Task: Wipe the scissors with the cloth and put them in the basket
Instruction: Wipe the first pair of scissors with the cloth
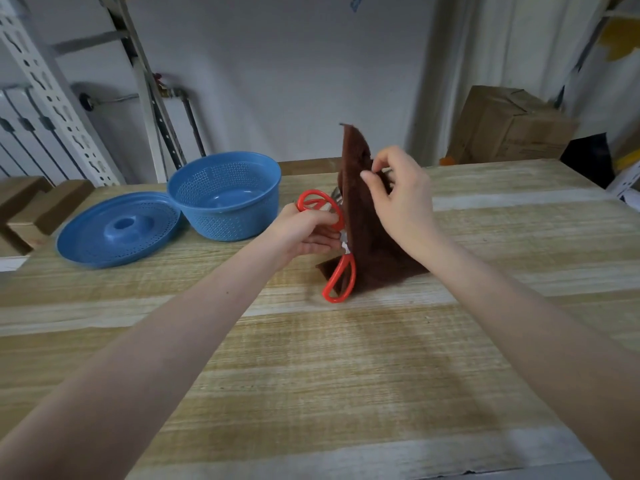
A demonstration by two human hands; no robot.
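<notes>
Left hand [304, 230] grips the scissors [341, 278], right hand [398, 199] pinches the cloth [363, 244] against them, basket [225, 216] by the worktop's [346, 375] far edge.

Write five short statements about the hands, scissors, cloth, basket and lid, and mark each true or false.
1. The left hand grips the scissors at a red handle. True.
2. The scissors lie inside the basket. False: they are held above the table, outside the basket.
3. The right hand pinches the brown cloth. True.
4. The lid covers the basket. False: it lies on the table beside the basket.
5. The cloth lies flat on the table. False: it is held upright, its lower edge on the table.
</notes>
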